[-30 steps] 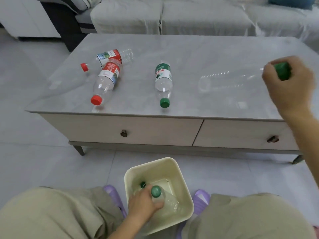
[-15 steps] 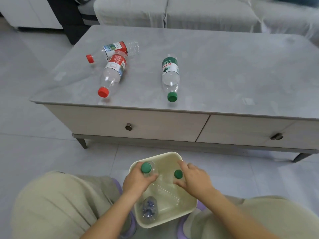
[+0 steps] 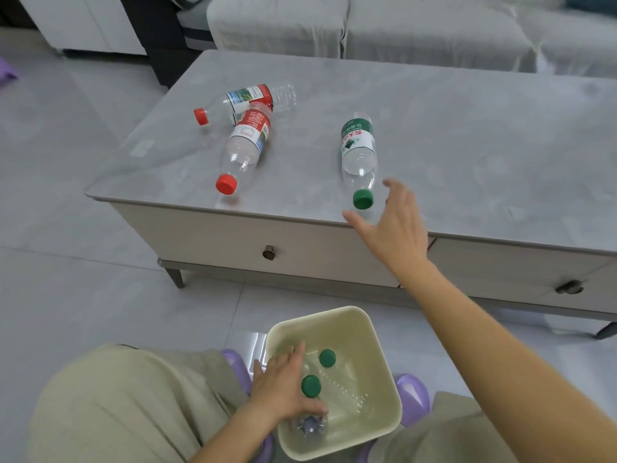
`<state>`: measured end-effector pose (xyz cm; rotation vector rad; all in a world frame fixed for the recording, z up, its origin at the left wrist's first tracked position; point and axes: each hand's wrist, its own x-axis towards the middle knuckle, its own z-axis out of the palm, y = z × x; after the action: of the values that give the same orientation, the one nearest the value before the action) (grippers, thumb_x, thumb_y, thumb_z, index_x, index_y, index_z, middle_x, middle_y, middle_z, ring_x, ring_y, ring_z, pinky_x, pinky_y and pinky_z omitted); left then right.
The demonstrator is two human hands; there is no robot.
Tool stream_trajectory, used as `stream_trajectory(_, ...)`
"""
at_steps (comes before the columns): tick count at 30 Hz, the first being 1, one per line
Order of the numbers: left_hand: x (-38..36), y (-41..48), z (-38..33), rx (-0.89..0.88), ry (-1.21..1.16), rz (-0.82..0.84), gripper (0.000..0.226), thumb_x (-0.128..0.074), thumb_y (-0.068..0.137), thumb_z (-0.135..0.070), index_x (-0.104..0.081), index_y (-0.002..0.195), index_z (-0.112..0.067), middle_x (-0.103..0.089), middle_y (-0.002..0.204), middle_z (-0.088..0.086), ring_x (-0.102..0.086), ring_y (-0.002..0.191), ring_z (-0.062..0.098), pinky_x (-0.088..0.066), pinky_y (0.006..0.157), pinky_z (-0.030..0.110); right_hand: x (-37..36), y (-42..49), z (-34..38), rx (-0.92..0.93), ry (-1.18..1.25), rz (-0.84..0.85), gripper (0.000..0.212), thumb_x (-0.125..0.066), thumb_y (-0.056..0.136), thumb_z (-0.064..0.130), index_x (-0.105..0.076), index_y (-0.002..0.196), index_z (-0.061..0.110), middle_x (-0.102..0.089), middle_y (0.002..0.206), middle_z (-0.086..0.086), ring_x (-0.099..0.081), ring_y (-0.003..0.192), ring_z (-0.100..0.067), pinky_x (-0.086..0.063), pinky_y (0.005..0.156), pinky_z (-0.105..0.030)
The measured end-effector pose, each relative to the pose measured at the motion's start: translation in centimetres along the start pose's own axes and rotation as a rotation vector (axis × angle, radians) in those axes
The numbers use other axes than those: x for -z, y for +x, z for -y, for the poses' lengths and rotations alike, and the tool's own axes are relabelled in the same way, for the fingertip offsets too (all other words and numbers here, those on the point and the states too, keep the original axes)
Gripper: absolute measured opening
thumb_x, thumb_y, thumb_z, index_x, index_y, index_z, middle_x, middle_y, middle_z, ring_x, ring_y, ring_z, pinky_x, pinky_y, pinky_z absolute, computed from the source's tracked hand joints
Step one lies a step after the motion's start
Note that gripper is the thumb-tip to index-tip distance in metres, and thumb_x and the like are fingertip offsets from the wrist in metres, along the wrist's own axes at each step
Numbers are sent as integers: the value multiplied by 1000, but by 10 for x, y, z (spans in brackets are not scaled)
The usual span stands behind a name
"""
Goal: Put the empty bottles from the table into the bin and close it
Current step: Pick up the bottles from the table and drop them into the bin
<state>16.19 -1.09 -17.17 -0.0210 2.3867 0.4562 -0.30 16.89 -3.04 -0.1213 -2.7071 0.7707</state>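
Three empty bottles lie on the grey table (image 3: 467, 135): a green-capped bottle (image 3: 359, 155) near the front edge, a red-capped bottle (image 3: 245, 150) to its left, and a second red-capped bottle (image 3: 247, 100) behind that one. My right hand (image 3: 390, 225) hovers open just right of the green cap, fingers spread, touching nothing. The cream bin (image 3: 377, 426) stands on the floor between my knees, lidless, with clear green-capped bottles (image 3: 327, 359) inside. My left hand (image 3: 283, 385) is in the bin, gripping a green-capped bottle (image 3: 311, 385) near its neck.
The table has two drawers with round knobs (image 3: 268, 252) facing me. A grey sofa (image 3: 367, 25) runs behind the table and a white cabinet (image 3: 83, 21) stands at the back left. My purple slippers (image 3: 412, 396) flank the bin on the tiled floor.
My right hand has left the bin and risen to the table edge beside the green-capped bottle. My left hand stays in the bin on its bottle. The view has moved closer.
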Motion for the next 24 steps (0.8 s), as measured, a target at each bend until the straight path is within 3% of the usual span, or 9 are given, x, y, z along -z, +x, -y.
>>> stream_trajectory(2, 6, -4, -2, -22, 15, 5, 123, -68, 58, -69, -1, 153, -28, -9, 162, 0, -11, 149, 21, -3, 119, 54, -14, 29, 14, -58, -98, 112, 86, -57, 77, 59, -16, 143, 20, -52, 111, -18, -53, 97, -37, -43, 74, -43)
stream_trajectory(4, 15, -9, -2, -31, 0, -17, 114, -64, 62, -71, -9, 152, -26, -13, 162, 0, -15, 148, 22, -13, 119, 50, -20, 45, 19, -43, -160, 181, 77, -52, 84, 44, -10, 145, 25, -57, 102, -19, -54, 85, -37, -40, 68, -41)
stream_trajectory(7, 35, -10, 10, -43, -115, -96, 90, -52, 72, -72, -33, 145, -23, -28, 156, 2, -30, 142, 21, -28, 114, 38, 11, 40, 23, 7, -50, 153, 62, -48, 85, 32, -24, 142, 28, -63, 92, -16, -55, 80, -36, -43, 67, -38)
stream_trajectory(11, 68, -4, 38, -6, -318, -273, 55, -54, 88, -50, -51, 132, -18, -48, 141, 3, -47, 127, 18, -38, 104, 31, 103, -31, 20, 41, 90, 185, 59, -53, 77, 49, -44, 133, 33, -68, 92, -4, -60, 93, -29, -50, 85, -44)
stream_trajectory(14, 97, 3, 50, 46, -448, -430, 37, -59, 90, -35, -61, 120, -13, -60, 127, 6, -56, 117, 23, -42, 97, 32, 145, -97, 5, -23, 9, 353, 57, -54, 74, 53, -54, 128, 32, -69, 87, 2, -63, 90, -27, -50, 79, -39)
stream_trajectory(17, 122, 2, 47, -8, -590, -634, 24, -62, 90, -24, -67, 108, -9, -67, 110, 7, -61, 106, 23, -44, 89, 31, 119, -139, -10, -90, -136, 557, 57, -52, 72, 56, -53, 126, 37, -72, 91, 4, -63, 94, -25, -50, 77, -35)
stream_trajectory(20, 148, -11, 34, -27, -744, -887, 15, -64, 88, -19, -59, 101, -13, -60, 96, 4, -57, 88, 19, -44, 82, 32, 53, -157, -35, -109, -364, 710, 48, -48, 78, 52, -49, 122, 35, -70, 100, 3, -62, 96, -25, -47, 72, -32)
stream_trajectory(22, 168, -14, 27, -39, -731, -1061, 27, -67, 84, -22, -50, 102, -13, -52, 99, 5, -50, 86, 19, -41, 80, 31, 11, -164, -51, -74, -467, 783, 45, -44, 80, 48, -49, 120, 29, -68, 99, 0, -62, 94, -25, -45, 68, -31)
stream_trajectory(24, 193, -9, 21, -97, -634, -1165, 45, -70, 81, -25, -47, 114, -7, -47, 109, 8, -48, 98, 22, -41, 88, 32, -17, -169, -63, -34, -519, 838, 43, -45, 82, 46, -48, 120, 26, -67, 101, -1, -62, 93, -25, -43, 66, -32)
